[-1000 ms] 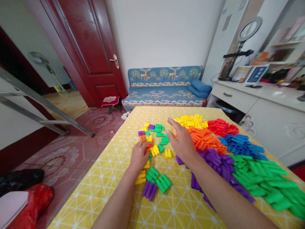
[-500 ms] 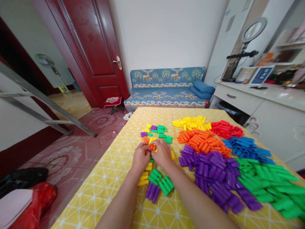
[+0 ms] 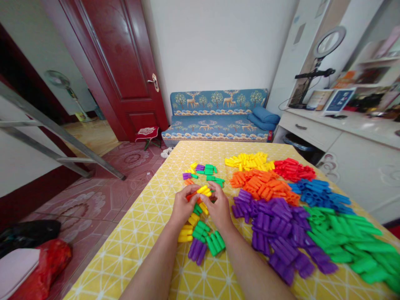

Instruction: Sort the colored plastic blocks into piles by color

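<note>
My left hand [image 3: 183, 205] is closed, thumb and fingers pinching an orange plastic tube block [image 3: 194, 196], partly covered by the fingers. Close beside it, my right hand [image 3: 219, 207] has thumb and forefinger on a yellow tube block [image 3: 204, 190], raised above the cloth. Whether the two blocks are joined I cannot tell. Under and between the hands lie another yellow block [image 3: 203, 208] and a green block [image 3: 197, 209]. Nearer to me are green blocks [image 3: 215, 243], a purple block [image 3: 197, 251] and yellow blocks [image 3: 185, 233].
On the right of the yellow patterned tablecloth [image 3: 134, 233] are sorted piles: yellow [image 3: 250, 161], orange [image 3: 264, 185], red [image 3: 294, 169], blue [image 3: 320, 195], purple [image 3: 281, 229] and green [image 3: 350, 237]. Several mixed blocks [image 3: 210, 169] lie beyond my hands. A blue sofa [image 3: 215, 121] stands behind the table.
The hands have opened out a little, and the yellow block now shows between them where an orange block showed before. The camera view has shifted slightly.
</note>
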`<state>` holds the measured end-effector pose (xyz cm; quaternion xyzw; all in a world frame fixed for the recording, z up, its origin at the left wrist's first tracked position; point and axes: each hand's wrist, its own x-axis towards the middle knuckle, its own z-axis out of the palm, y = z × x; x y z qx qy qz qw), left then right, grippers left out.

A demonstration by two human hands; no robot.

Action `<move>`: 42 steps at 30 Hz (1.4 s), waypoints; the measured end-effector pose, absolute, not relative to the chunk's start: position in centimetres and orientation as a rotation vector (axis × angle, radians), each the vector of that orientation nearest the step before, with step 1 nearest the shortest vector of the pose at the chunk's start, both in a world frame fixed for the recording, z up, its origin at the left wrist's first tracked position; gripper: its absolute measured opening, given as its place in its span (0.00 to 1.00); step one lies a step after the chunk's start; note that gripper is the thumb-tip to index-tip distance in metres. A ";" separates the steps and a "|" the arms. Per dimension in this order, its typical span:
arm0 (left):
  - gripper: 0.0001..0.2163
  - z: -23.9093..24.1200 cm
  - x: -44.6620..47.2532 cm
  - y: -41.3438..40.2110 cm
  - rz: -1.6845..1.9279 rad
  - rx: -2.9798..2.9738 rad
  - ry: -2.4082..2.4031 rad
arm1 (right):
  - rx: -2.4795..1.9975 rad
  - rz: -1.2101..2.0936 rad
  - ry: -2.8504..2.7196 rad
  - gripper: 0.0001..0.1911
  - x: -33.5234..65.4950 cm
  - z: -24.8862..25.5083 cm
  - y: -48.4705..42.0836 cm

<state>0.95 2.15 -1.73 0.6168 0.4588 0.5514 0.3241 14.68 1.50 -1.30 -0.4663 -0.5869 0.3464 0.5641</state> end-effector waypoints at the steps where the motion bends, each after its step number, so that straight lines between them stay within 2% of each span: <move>1: 0.09 -1.7 1.0 2.1 1.434 1.639 1.208 | -1.078 0.799 -1.399 0.20 14.7 -1.4 1.6; 5: 0.10 -1.5 1.1 1.9 1.400 1.696 1.226 | -1.051 0.765 -1.399 0.12 14.8 -1.7 1.9; 16: 0.15 -1.4 0.9 2.0 1.367 2.051 1.361 | -1.006 0.870 -1.208 0.12 15.1 -1.3 1.8; 21: 0.14 -0.9 1.2 1.5 1.393 1.921 1.389 | -0.983 0.901 -1.228 0.11 14.9 -1.1 1.4; 32: 0.06 -0.3 1.1 1.5 1.587 1.886 1.260 | -0.895 0.925 -1.332 0.08 14.7 -0.8 1.1; 36: 0.05 -0.2 1.0 1.6 1.634 1.815 1.292 | -0.943 0.828 -1.430 0.09 14.7 -1.1 1.3; 42: 0.06 -1.4 0.9 2.2 1.511 1.672 1.316 | -1.116 0.466 -1.545 0.05 15.3 -0.4 1.2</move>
